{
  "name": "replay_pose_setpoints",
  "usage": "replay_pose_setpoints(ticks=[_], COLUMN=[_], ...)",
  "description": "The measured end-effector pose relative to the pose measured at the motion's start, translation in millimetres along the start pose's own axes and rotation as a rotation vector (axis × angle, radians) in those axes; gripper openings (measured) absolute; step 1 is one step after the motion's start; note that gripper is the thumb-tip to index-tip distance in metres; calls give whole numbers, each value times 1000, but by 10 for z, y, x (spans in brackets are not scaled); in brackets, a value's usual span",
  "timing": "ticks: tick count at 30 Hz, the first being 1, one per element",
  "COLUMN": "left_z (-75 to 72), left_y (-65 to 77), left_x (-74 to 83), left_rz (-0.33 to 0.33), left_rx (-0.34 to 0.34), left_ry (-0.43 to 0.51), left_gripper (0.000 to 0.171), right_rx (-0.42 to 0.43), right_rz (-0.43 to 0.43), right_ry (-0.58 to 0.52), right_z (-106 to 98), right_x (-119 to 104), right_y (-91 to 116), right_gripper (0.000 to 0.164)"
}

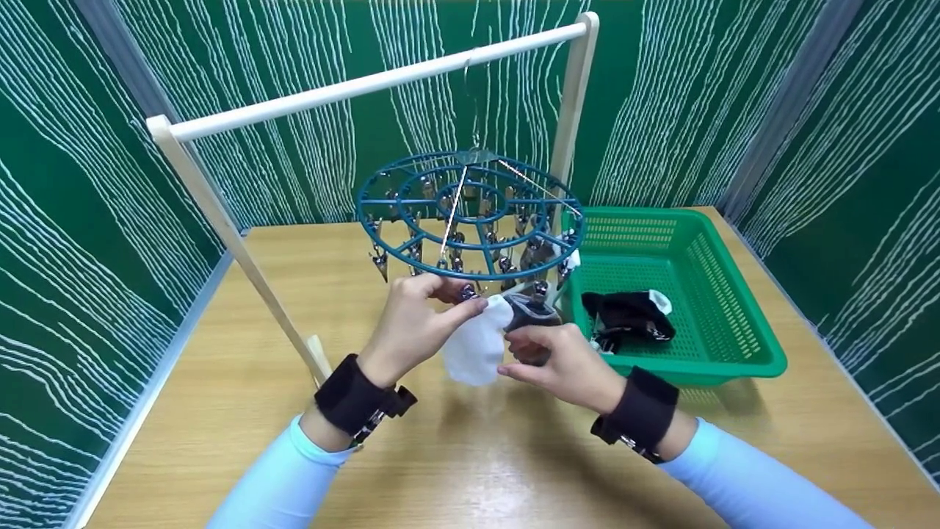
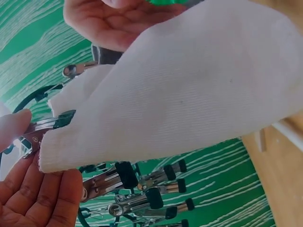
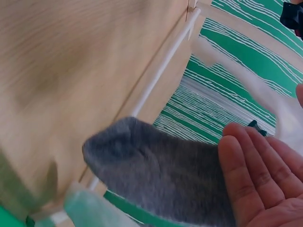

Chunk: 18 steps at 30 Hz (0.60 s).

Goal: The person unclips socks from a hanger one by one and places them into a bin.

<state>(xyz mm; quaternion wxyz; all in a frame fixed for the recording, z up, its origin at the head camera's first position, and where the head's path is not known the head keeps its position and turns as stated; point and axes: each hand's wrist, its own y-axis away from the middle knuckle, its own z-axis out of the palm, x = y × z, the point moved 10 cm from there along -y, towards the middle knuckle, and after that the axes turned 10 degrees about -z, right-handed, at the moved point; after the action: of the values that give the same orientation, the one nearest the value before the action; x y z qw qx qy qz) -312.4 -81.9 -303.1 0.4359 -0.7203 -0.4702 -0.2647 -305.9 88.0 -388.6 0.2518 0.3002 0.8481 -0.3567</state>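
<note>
A white sock point(image 1: 474, 356) hangs from a metal clip point(image 2: 52, 124) with dark tips, under the round blue clip hanger point(image 1: 385, 200). My left hand point(image 1: 418, 323) pinches that clip between thumb and fingers at the sock's cuff. Just right of the white sock is my right hand point(image 1: 569, 360), its fingers loosely bent with nothing gripped. Close behind the right fingers hangs a grey sock point(image 3: 156, 170), its opening held up by another clip. In the left wrist view, the white sock covers part of the right hand point(image 2: 109, 26).
A wooden rack point(image 1: 367, 82) carries the hanger by its hook over the table point(image 1: 294, 455). Several unused clips dangle from the rings. The green basket point(image 1: 764, 360) on the right holds a black piece of clothing point(image 1: 628, 316) with a white patch. Green patterned walls enclose the table.
</note>
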Motion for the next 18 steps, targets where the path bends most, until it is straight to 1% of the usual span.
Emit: replay_pose_setpoints(ticks=[5,8,11,14,18], left_z=[11,13,14,21,29], left_y=[-8,-14,-19,-20,-12], left_x=[-12,-16,-22,-26,-33], left_rz=[-10,-9,-8,-7,-12], left_rx=[-6,-2,6,5,-6], left_ry=[14,13,4,3,0], left_gripper=[21,20,21,22,21], right_rx=[-26,-15,23,59,91], right_rz=[16,23,29,33,9], right_ry=[-72,-103,-110,-100,-67], right_z=[122,167,168,149,117], right_x=[48,66,84,99,83], right_y=[-80,-113,-129,-128,-124], right_gripper=[34,33,28,18,10])
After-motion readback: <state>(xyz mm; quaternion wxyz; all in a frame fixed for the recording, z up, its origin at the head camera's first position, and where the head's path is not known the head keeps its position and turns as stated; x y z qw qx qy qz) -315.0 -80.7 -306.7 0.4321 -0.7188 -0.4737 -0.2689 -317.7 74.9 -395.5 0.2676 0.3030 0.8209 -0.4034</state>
